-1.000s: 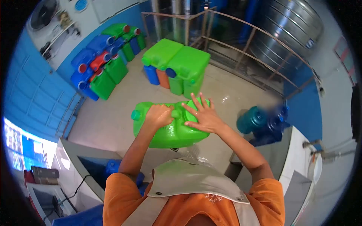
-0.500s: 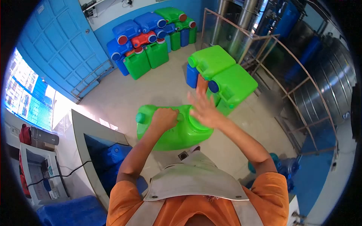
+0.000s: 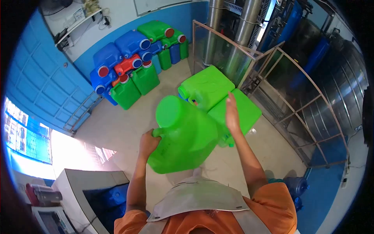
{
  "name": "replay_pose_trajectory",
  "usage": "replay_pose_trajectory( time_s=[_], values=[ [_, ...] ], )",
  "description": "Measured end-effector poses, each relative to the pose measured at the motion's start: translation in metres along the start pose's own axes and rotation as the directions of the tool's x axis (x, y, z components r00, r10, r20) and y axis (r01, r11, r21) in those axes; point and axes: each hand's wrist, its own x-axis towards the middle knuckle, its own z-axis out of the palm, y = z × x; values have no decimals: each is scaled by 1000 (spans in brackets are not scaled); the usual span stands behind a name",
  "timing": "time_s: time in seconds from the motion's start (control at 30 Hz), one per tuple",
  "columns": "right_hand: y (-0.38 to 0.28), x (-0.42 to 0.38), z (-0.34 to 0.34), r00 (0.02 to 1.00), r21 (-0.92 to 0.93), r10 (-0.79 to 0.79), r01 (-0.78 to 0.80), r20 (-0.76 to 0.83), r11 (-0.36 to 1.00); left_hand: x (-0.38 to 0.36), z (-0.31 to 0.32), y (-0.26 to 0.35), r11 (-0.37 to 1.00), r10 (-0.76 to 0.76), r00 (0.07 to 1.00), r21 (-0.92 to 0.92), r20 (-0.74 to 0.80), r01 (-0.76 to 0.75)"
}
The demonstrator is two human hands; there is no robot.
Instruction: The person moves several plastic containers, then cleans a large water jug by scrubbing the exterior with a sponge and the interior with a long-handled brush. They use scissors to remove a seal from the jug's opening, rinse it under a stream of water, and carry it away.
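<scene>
A: Tank (image 3: 335, 74) first, the steel one far right behind the rail (image 3: 272, 66). Then the blue door (image 3: 50, 89) at your left, and the floor (image 3: 120, 124) between them. See them?

B: Yes. What sits on that floor?

A: Two clusters of cans. A mixed stack (image 3: 132, 70) of blue, green and red ones against the back wall, well apart from you. Nearer, two green cans (image 3: 218, 93) lying flat, side by side, just beside the rail.

B: And the one you mean for me?

A: The jug (image 3: 183, 136), held up in the air in front of your chest, above the floor and partly covering those two flat cans. Its long axis runs from low and near your left side to high and away, base end tipped up toward the flat cans.

B: My hands?

A: Your left hand (image 3: 148, 142) is curled tight around the jug's near lower edge, likely at its handle; the fingers are hidden, so I cannot tell the exact grip. Your right hand (image 3: 232, 113) is flat, fingers straight and together, at the jug's far right side, seemingly touching it. The left is nearer to you; the right reaches farther out.
</scene>
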Motion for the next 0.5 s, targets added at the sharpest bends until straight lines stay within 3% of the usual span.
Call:
replay_pose_trajectory(
  time_s=[0.07, 0.1, 0.17, 0.23, 0.3, 0.37, 0.43, 0.5],
  values=[
    [30, -8, -27, 972, 59, 234, -236, 34, 970, 38, 17, 9, 844, -208, 978, -503, 8, 184],
    [48, -16, -34, 960, 18, 275, -276, 50, 961, 59, 38, 6, 846, -197, 980, -502, 16, 178],
    [79, -33, -31, 919, -75, 390, -386, 64, 920, 105, 106, -6, 484, -489, 840, -729, 234, 484],
    [108, -47, -17, 862, -138, 502, -490, 68, 861, 140, 170, 20, 273, -587, 770, -836, 248, 477],
    [129, -48, 0, 842, -155, 538, -526, 47, 836, 180, 274, 4, -37, -467, 807, -920, 361, 390],
    [140, -34, 23, 793, -155, 609, -600, 21, 785, 211, 324, 31, -181, -537, 698, -872, 474, 454],
    [145, -9, 45, 765, -188, 643, -635, -19, 750, 222, 353, 56, -183, -601, 657, -879, 455, 441],
    [156, 9, 69, 745, -166, 662, -665, -83, 728, 226, 390, 54, -224, -474, 706, -847, 526, 482]
  ],
)
